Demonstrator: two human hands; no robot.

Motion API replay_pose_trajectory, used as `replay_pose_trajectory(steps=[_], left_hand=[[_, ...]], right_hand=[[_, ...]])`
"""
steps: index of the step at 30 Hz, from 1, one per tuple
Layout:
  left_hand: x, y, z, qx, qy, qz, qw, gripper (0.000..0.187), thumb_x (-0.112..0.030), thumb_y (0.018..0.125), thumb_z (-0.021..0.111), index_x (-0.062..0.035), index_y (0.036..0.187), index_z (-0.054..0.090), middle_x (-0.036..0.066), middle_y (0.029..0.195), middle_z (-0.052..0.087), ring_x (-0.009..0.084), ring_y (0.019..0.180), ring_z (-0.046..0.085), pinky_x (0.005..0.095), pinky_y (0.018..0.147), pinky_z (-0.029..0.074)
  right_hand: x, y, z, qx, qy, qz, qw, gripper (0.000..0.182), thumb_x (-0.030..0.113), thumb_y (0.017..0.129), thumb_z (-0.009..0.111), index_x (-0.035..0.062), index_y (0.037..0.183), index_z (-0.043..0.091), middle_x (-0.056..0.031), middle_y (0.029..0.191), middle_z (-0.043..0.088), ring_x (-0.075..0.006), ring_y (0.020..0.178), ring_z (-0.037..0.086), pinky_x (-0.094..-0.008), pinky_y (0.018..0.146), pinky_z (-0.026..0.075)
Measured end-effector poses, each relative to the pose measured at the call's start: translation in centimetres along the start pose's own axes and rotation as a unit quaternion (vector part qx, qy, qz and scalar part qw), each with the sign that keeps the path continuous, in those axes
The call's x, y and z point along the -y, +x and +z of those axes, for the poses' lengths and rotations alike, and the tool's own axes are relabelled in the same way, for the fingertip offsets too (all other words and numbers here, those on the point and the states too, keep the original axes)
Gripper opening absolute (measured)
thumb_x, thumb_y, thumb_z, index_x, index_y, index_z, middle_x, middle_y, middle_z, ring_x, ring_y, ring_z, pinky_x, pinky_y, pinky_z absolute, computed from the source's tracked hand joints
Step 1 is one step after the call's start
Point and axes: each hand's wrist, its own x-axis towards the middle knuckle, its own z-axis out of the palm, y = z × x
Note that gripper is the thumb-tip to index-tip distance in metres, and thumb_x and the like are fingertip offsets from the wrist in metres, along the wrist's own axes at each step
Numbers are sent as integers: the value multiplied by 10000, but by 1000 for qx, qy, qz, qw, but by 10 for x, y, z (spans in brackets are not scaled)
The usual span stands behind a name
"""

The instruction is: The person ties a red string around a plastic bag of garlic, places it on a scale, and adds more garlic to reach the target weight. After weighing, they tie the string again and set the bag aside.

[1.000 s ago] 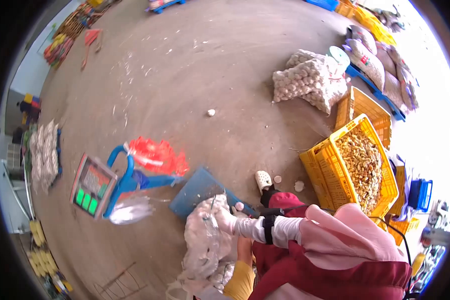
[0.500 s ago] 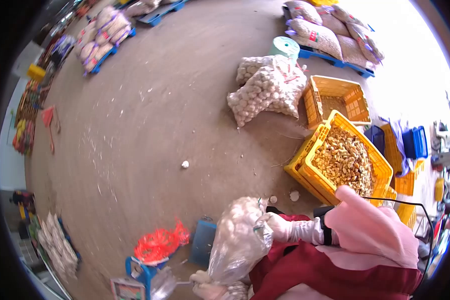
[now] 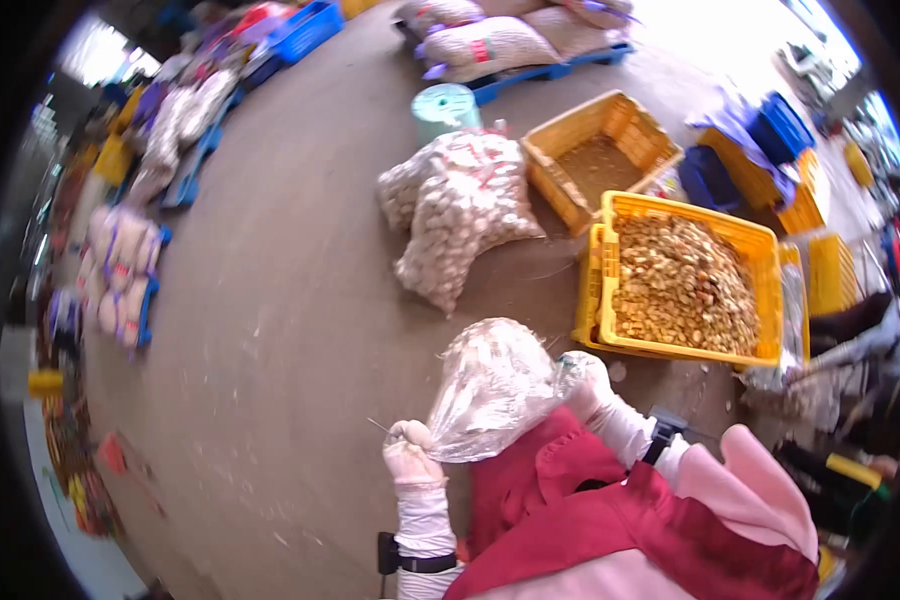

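A clear plastic bag of pale bulbs [image 3: 490, 390] hangs in the air in front of my body. My right hand [image 3: 585, 385], in a white glove, grips its right end. At the bag's lower left corner, my gloved left hand [image 3: 410, 455] holds the plastic. Both wrists wear dark bands. Just right of the bag stands a yellow crate [image 3: 595, 290] heaped with brownish pieces [image 3: 680, 285].
Mesh sacks of white bulbs [image 3: 455, 210] lie on the concrete floor ahead, with a teal spool [image 3: 442, 105] behind them. An almost empty yellow crate [image 3: 595, 155] stands beyond. Filled sacks on blue pallets [image 3: 500, 45] line the far side and the left [image 3: 125, 270]. More crates stand at right [image 3: 800, 160].
The view has swung right, away from the blue scale and red netting. The bag has risen and now lies more level between both hands, closer to the full yellow crate.
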Motion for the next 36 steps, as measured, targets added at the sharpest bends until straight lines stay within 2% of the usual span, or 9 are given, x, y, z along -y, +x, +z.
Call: replay_pose_trajectory(steps=[2,4,6,18,19,21,24,32,36], left_hand=[[-10,49,13,29,-176,-183,967,127,-121,823,514,-88,736,427,4,604,413,105,534,385,231,504,302],[-7,93,33,5,-146,-234,961,122,-6,708,488,-94,649,427,4,553,399,114,495,369,245,480,282],[-14,129,59,123,-104,-203,966,130,-5,701,483,-97,631,423,4,549,400,116,490,365,247,475,268],[65,247,223,426,72,-352,830,234,-4,738,533,-131,581,417,-9,539,404,107,495,355,255,475,260],[86,251,237,444,117,-341,820,216,-11,737,526,-136,590,429,-9,548,418,111,494,364,254,472,269],[138,250,261,431,184,-371,802,181,-29,740,510,-141,611,449,-5,562,441,120,484,386,264,448,295],[209,258,280,443,199,-424,764,139,-44,747,480,-140,646,482,7,566,457,132,460,413,291,375,322],[162,226,302,557,208,-367,715,100,-2,769,525,-64,831,573,39,694,566,103,461,467,233,333,370],[68,198,315,568,205,-289,743,178,-23,845,548,-40,1022,554,47,837,578,95,509,497,225,473,464]], right_hand=[[-45,22,-27,-38,141,-50,988,199,125,870,465,111,686,538,-29,614,536,-196,561,533,-327,577,472],[-19,9,-3,-113,-28,-96,989,195,143,880,460,118,712,555,-33,629,547,-201,580,545,-338,601,485],[-10,-2,3,-206,357,21,911,203,148,886,458,117,719,568,-41,638,559,-211,604,561,-350,621,491],[-83,27,-12,-423,559,-193,686,176,180,882,480,127,740,568,-34,701,575,-235,679,587,-383,662,498],[-100,36,-17,-535,266,-217,772,165,153,886,474,125,755,571,-35,716,579,-227,686,589,-375,661,499],[-126,57,-36,-601,167,-198,756,159,115,898,464,123,787,578,-36,746,590,-206,696,590,-355,657,498],[-152,78,-66,-613,464,-191,611,152,140,932,456,109,858,584,-51,776,609,-192,712,598,-335,662,507],[-146,22,-70,-688,221,-154,674,166,-68,728,452,55,771,555,-36,748,590,-136,664,554,-274,628,459],[-46,-1,-11,-831,-148,-107,525,241,-73,738,491,-10,955,575,-75,910,589,-171,831,588,-298,770,487]])
